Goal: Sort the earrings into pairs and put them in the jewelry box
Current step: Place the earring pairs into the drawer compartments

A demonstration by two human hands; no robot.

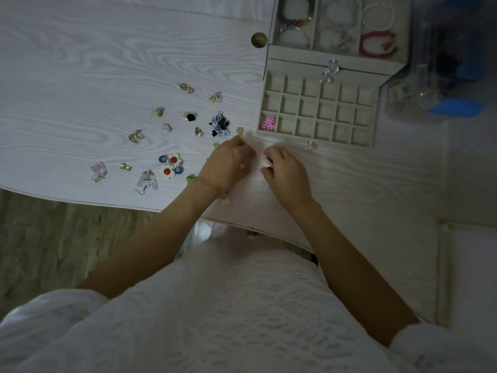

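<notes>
White wood-grain desk (pixel 80 63) carries jewelry box (pixel 320 135), no readable writing. Earrings (pixel 172 165) lie scattered left of box; pink pair (pixel 268 123) sits in near-left compartment. Left hand (pixel 228 162) and right hand (pixel 285 170), fingers curled close together; grip contents too small to tell.

Dim, soft light; blurred, wide-angle distorted edges.

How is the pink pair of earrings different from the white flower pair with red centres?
The pink earrings already sit in a corner compartment of the jewelry box; the flower earrings lie on the table. The flower earrings look larger and multicoloured, while the pink earrings are one colour. Both are already paired.
</notes>
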